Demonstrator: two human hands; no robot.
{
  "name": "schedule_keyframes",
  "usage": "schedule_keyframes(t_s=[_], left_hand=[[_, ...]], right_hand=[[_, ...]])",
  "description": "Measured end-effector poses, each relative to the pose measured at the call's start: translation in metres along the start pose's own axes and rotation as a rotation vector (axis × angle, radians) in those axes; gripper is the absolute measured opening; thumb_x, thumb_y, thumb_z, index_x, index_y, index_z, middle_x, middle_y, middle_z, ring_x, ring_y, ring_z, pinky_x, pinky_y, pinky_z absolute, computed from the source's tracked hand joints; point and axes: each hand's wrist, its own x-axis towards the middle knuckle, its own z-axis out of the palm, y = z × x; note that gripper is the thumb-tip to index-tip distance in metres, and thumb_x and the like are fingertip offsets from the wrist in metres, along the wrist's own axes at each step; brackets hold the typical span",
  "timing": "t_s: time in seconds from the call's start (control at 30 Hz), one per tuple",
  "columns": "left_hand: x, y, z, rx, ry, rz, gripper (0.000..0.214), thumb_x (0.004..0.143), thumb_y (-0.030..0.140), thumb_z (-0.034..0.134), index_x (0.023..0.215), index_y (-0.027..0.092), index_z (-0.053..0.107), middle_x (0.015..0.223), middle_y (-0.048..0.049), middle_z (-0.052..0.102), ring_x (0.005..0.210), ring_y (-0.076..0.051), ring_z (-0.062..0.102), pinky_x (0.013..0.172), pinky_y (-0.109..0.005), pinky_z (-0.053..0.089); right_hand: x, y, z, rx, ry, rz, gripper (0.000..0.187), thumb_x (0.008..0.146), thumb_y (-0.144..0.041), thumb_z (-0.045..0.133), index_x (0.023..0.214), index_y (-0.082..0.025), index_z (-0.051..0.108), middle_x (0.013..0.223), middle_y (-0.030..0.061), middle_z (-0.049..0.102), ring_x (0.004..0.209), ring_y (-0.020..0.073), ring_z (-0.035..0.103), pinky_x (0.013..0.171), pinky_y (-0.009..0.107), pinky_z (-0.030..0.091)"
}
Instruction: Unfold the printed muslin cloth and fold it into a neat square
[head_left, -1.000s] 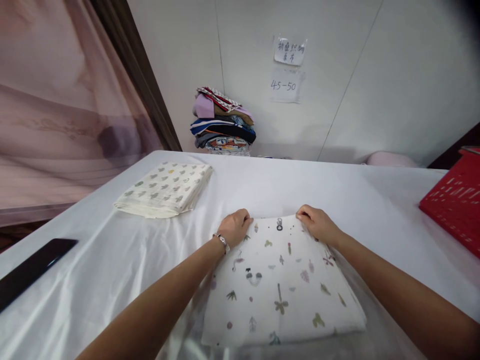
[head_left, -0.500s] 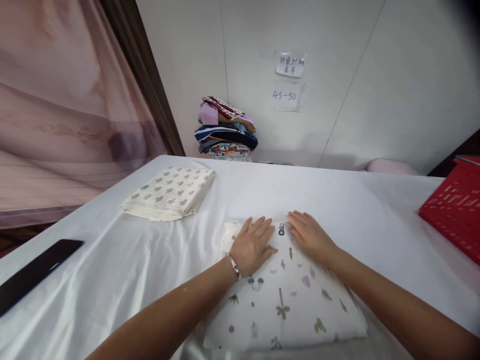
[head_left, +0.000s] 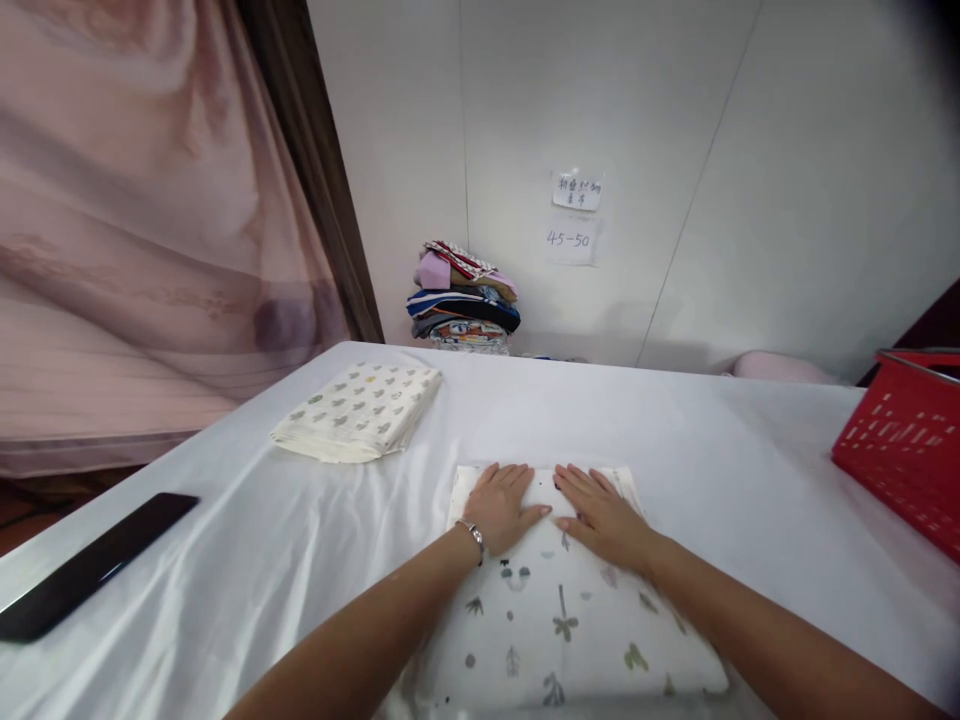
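A white cloth (head_left: 540, 640) printed with small plants and leaves lies folded in front of me. My left hand (head_left: 501, 508) rests flat near its far edge, fingers spread, a silver bracelet on the wrist. Beside it my right hand (head_left: 604, 520) also presses flat on the fabric, thumb pointing toward the left thumb. Neither hand grips anything. Farther back on the left sits a second folded cloth (head_left: 358, 408), cream with a grey-green print, apart from both hands.
A white sheet covers the table (head_left: 720, 480). On the left lies a flat black object (head_left: 97, 565); at the right edge stands a red perforated basket (head_left: 904, 440). Behind the table rises a stack of folded fabrics (head_left: 465, 305). A pink curtain (head_left: 150, 220) hangs at the left.
My right hand has moved left and now lies flatter on the cloth, closer to my left hand. The view has tilted up slightly.
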Motion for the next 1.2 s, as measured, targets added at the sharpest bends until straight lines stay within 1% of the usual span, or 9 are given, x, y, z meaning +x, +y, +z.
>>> schedule_keyframes(t_s=[0.1,0.33,0.4,0.5,0.6,0.7,0.87,1.07,1.2], left_hand=[[0.001,-0.008,-0.004,0.012,-0.008,-0.062,0.046,0.09,0.05,0.03,0.12,0.021,0.05,0.121,-0.0055,0.058,0.115,-0.022,0.048,0.105,-0.048,0.024],[-0.007,-0.016,-0.003,0.016,0.051,-0.058,0.044,0.092,0.045,0.028,0.124,0.022,0.046,0.124,-0.0059,0.055,0.114,-0.021,0.046,0.102,-0.044,0.026],[-0.002,-0.016,-0.008,-0.009,0.002,-0.096,0.042,0.092,0.044,0.027,0.12,0.022,0.05,0.117,-0.006,0.059,0.11,-0.022,0.049,0.098,-0.043,0.031],[0.011,-0.02,-0.022,-0.063,-0.191,-0.19,0.039,0.09,0.041,0.029,0.111,0.024,0.057,0.112,-0.0052,0.061,0.107,-0.022,0.051,0.094,-0.04,0.036],[0.024,-0.029,-0.036,-0.095,-0.338,-0.264,0.036,0.083,0.045,0.042,0.103,0.023,0.062,0.113,-0.0069,0.06,0.105,-0.025,0.053,0.087,-0.038,0.042],[0.033,-0.037,-0.045,-0.137,-0.457,-0.338,0.04,0.074,0.05,0.051,0.101,0.023,0.064,0.11,-0.0084,0.061,0.087,-0.026,0.061,0.064,-0.033,0.05],[0.043,-0.04,-0.053,-0.218,-0.612,-0.397,0.055,0.065,0.048,0.06,0.115,0.025,0.057,0.109,-0.0084,0.061,0.059,-0.019,0.061,0.044,-0.029,0.046],[0.046,-0.034,-0.057,-0.265,-0.641,-0.367,0.058,0.06,0.04,0.062,0.116,0.028,0.056,0.118,-0.0065,0.057,0.071,-0.023,0.062,0.042,-0.026,0.045],[0.044,-0.033,-0.055,-0.284,-0.619,-0.301,0.066,0.059,0.037,0.06,0.124,0.032,0.049,0.129,-0.004,0.05,0.085,-0.026,0.061,0.041,-0.024,0.046]], right_hand=[[0.0,0.007,-0.005,0.03,-0.012,0.056,0.063,0.09,-0.057,0.02,0.142,-0.021,0.026,0.147,0.0043,0.023,0.136,0.0201,0.018,0.11,0.043,0.014],[-0.006,0.015,-0.001,-0.038,0.082,0.057,0.061,0.089,-0.053,0.027,0.14,-0.02,0.03,0.143,0.0066,0.034,0.131,0.0214,0.027,0.109,0.042,0.015],[-0.005,0.014,-0.005,-0.009,0.087,0.064,0.059,0.089,-0.052,0.029,0.138,-0.02,0.035,0.141,0.0069,0.038,0.129,0.0222,0.031,0.108,0.043,0.017],[0.002,0.016,-0.017,0.092,0.056,0.063,0.05,0.09,-0.046,0.029,0.132,-0.023,0.045,0.134,0.0059,0.047,0.122,0.0226,0.041,0.104,0.041,0.026],[0.014,0.022,-0.032,0.179,-0.041,0.126,0.045,0.087,-0.041,0.037,0.125,-0.022,0.052,0.128,0.0055,0.053,0.116,0.0227,0.048,0.098,0.036,0.035],[0.029,0.027,-0.047,0.19,-0.231,0.244,0.042,0.079,-0.038,0.049,0.117,-0.023,0.059,0.12,0.0043,0.058,0.108,0.0226,0.053,0.09,0.031,0.04],[0.055,0.031,-0.064,0.139,-0.452,0.365,0.053,0.058,-0.041,0.069,0.107,-0.022,0.063,0.116,0.0072,0.059,0.103,0.0283,0.056,0.083,0.035,0.043],[0.077,0.035,-0.066,0.161,-0.684,0.46,0.068,0.041,-0.041,0.077,0.102,-0.018,0.062,0.104,0.0096,0.063,0.089,0.0311,0.061,0.061,0.034,0.048],[0.077,0.033,-0.071,0.187,-0.692,0.442,0.065,0.04,-0.039,0.076,0.099,-0.018,0.06,0.1,0.0073,0.063,0.086,0.0294,0.061,0.055,0.03,0.046]])
